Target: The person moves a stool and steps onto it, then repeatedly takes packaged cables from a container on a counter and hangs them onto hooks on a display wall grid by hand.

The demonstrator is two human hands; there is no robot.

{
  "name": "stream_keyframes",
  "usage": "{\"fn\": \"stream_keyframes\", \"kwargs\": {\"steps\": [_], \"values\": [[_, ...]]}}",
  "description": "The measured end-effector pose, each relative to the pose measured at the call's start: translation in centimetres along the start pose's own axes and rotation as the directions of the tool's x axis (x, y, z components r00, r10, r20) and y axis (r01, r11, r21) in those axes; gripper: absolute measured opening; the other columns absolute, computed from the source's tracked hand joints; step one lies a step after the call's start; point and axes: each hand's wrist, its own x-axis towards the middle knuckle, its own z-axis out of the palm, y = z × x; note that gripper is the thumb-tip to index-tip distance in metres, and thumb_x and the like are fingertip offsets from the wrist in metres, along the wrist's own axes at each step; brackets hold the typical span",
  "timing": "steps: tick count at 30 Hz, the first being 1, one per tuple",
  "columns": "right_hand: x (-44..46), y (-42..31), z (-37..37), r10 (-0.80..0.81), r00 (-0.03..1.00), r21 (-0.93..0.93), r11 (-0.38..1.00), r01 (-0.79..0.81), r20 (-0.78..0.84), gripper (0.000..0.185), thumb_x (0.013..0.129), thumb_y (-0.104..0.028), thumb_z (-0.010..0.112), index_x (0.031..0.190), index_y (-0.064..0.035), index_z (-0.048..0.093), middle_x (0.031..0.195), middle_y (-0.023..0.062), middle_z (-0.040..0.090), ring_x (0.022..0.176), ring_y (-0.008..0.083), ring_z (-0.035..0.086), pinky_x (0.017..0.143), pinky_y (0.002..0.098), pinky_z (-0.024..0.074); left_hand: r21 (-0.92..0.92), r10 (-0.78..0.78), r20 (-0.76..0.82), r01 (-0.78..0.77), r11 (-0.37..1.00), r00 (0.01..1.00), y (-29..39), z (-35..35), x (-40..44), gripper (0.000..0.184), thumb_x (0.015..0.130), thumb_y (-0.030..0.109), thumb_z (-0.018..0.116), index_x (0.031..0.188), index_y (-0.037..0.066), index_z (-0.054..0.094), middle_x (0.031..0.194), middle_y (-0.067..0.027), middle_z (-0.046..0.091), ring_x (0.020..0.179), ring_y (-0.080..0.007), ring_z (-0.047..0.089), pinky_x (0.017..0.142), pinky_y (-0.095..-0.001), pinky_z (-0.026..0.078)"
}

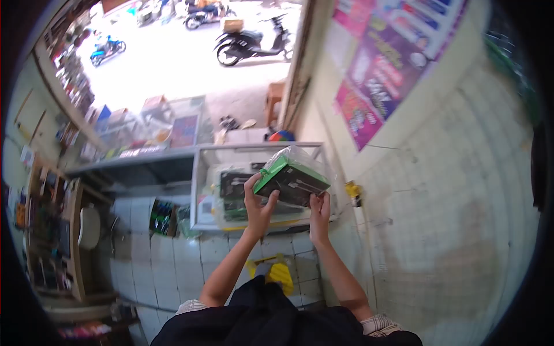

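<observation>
Green and black, the cable box (295,183) was held up above the glass display case (195,184), not yet set down, its clear plastic (293,154) apparently still on, the left hand (258,209) clasping one end, the right hand (319,220) pinching the lower corner.

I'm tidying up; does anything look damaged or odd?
The wall at right has uneven grayish patches, possibly damp or wear. The tilted green-and-black package between left hand and right hand shows no obvious damage.

My plastic-wrapped rectangular box (295,181) is black with bright green edging; my fabric cuffs (379,324) are pale checked; the paper posters (378,70), pink and purple.
</observation>
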Motion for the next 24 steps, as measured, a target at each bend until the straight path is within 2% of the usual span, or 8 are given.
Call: {"fn": "stream_keyframes", "kwargs": {"steps": [2,6,10,12,13,15,21,24], "values": [[-0.6,-2.7,-2.3,-0.089,0.992,-0.024,0.996,0.087,-0.094,0.026,0.090,-0.021,0.049,0.108,-0.0036,0.041,0.092,0.0042,0.050,0.085,0.0095,0.045,0.076,0.0238,0.0366,-0.300,-0.010,-0.028,0.001,0.954,1.000,2.3,4.8,-0.2,0.051,0.077,0.000,0.059,0.121,0.005,0.034,0.124,-0.0135,0.035,0.111,-0.0207,0.039,0.094,-0.0330,0.033],[-3.1,-8.5,-7.5,-0.188,0.959,-0.019,0.982,0.188,-0.214,0.020,0.090,-0.018,0.048,0.100,-0.0047,0.038,0.091,0.0043,0.050,0.087,0.0096,0.047,0.075,0.0243,0.0372,-0.079,0.176,0.107,-0.169,0.983,0.978,1.3,12.2,-2.1,0.055,0.084,0.010,0.053,0.126,0.001,0.020,0.118,-0.0116,0.037,0.108,-0.0198,0.040,0.093,-0.0319,0.032],[-8.5,-15.3,-11.9,-0.362,0.850,-0.179,0.932,0.316,-0.383,0.043,0.087,-0.018,0.051,0.121,-0.0049,0.027,0.103,0.0087,0.047,0.094,0.0137,0.047,0.080,0.0283,0.0378,-0.402,0.098,0.256,0.014,0.915,0.962,4.9,19.2,-3.9,0.051,0.086,0.023,0.053,0.122,-0.002,0.028,0.109,-0.0105,0.043,0.101,-0.0179,0.042,0.090,-0.0312,0.033],[-10.4,-18.4,-14.0,-0.741,0.488,-0.606,0.665,0.436,-0.462,0.055,0.083,-0.017,0.057,0.125,-0.0043,0.024,0.118,0.0143,0.036,0.105,0.0216,0.041,0.086,0.0353,0.0359,-0.433,0.160,0.324,-0.005,0.902,0.932,7.2,22.0,-3.9,0.058,0.084,0.029,0.056,0.123,-0.002,0.026,0.108,-0.0105,0.044,0.096,-0.0177,0.045,0.086,-0.0310,0.036],[-11.3,-20.3,-14.9,-0.775,0.425,-0.639,0.628,0.443,-0.467,0.055,0.083,-0.017,0.057,0.125,-0.0043,0.024,0.118,0.0143,0.036,0.105,0.0216,0.041,0.086,0.0353,0.0359,-0.538,0.193,0.320,0.010,0.843,0.927,8.9,23.7,-4.2,0.059,0.083,0.030,0.056,0.123,-0.003,0.027,0.107,-0.0108,0.044,0.096,-0.0178,0.045,0.086,-0.0306,0.036],[-13.4,-23.9,-16.0,-0.964,0.238,-0.839,0.224,0.497,-0.117,0.058,0.079,-0.016,0.060,0.125,-0.0034,0.025,0.126,0.0191,0.025,0.114,0.0305,0.034,0.090,0.0412,0.0326,-0.644,0.210,0.347,0.069,0.762,0.914,12.4,26.0,-5.1,0.060,0.081,0.033,0.058,0.119,-0.004,0.030,0.104,-0.0114,0.047,0.094,-0.0181,0.047,0.084,-0.0306,0.038],[-14.4,-35.9,-16.2,-0.885,0.311,-0.897,-0.217,0.385,0.347,0.065,0.077,-0.016,0.064,0.126,-0.0029,0.024,0.129,0.0232,0.024,0.119,0.0364,0.031,0.097,0.0450,0.0273,-0.673,0.392,0.509,0.070,0.736,0.767,21.1,30.6,-4.2,0.053,0.076,0.031,0.061,0.109,-0.005,0.040,0.091,-0.0127,0.053,0.084,-0.0180,0.051,0.075,-0.0313,0.042],[-13.4,-37.9,-16.4,-0.877,0.404,-0.922,-0.104,0.373,0.262,0.068,0.077,-0.013,0.064,0.128,-0.0017,0.021,0.128,0.0231,0.026,0.119,0.0354,0.031,0.099,0.0428,0.0265,-0.722,0.538,0.504,-0.012,0.691,0.675,25.0,32.8,-2.4,0.046,0.077,0.029,0.060,0.104,-0.005,0.044,0.080,-0.0138,0.057,0.075,-0.0182,0.053,0.071,-0.0315,0.043]]}}
